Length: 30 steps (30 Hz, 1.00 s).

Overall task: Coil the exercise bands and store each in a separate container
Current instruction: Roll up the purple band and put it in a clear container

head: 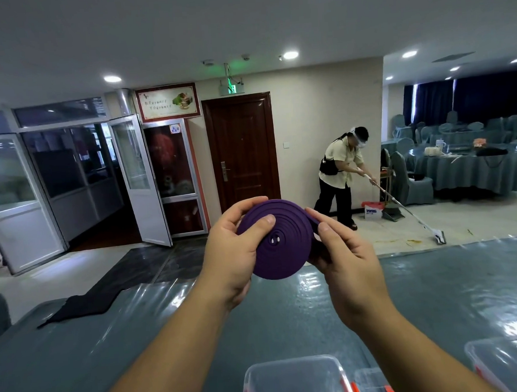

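fingers of both hands (pixel 233 252) grip coiled purple band (pixel 279 240).

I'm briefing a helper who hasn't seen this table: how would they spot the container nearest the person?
Start at the blue-grey covered table and follow its near edge to the middle, between the forearms. The clear plastic container there has orange latches; unlike the clear one at the right edge, something dark purple lies inside it.

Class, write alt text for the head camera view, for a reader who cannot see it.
Two hands hold a nearly fully coiled purple exercise band above a table: the left hand grips the coil, the right hand pinches its loose end. Clear containers sit at the near edge.
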{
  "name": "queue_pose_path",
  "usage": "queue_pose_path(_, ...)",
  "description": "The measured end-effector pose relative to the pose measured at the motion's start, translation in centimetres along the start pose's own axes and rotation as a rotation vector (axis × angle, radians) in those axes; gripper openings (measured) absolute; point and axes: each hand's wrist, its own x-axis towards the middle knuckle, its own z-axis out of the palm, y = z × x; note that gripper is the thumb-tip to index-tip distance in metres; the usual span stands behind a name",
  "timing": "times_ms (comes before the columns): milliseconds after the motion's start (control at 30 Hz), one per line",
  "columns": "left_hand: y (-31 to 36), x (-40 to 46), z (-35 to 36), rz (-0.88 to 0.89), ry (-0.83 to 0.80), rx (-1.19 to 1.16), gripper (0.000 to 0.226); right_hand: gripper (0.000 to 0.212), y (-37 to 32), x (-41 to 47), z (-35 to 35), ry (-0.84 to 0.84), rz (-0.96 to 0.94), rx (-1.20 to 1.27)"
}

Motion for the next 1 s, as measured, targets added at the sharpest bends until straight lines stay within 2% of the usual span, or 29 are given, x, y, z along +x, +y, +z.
queue_pose_path(167, -0.4, -0.1, 0.5, 0.009, 0.048, -0.023, 0.030, 0.011, 0.3, -0.4, -0.2, 0.073, -0.049, -0.028)
queue_pose_path(367, -1.9, -0.3, 1.3, 0.026, 0.193, -0.031, 0.029, 0.031, 1.3, -1.3, -0.2, 0.084, 0.045, 0.024)
queue_pose_path(500, -3.6, -0.9, 2.0, 0.019, 0.235, -0.014, 0.033, 0.039, 2.0, -1.6, -0.6, 0.112, 0.087, -0.009)
queue_pose_path(600, -4.3, -1.1, 1.5, -0.052, 0.184, 0.040, 0.030, 0.038, 2.0, -1.3, -1.7, 0.112, 0.133, -0.039)
queue_pose_path(800, -4.9, -1.5, 0.4, -0.272, -0.050, 0.089, 0.033, 0.037, 2.1, -1.1, -5.5, 0.025, 0.240, -0.126)
queue_pose_path(1000, -7.6, -3.3, 2.2, -0.372, -0.002, 0.048, 0.031, 0.034, 2.9, -1.9, -8.7, 0.029, 0.279, -0.166)
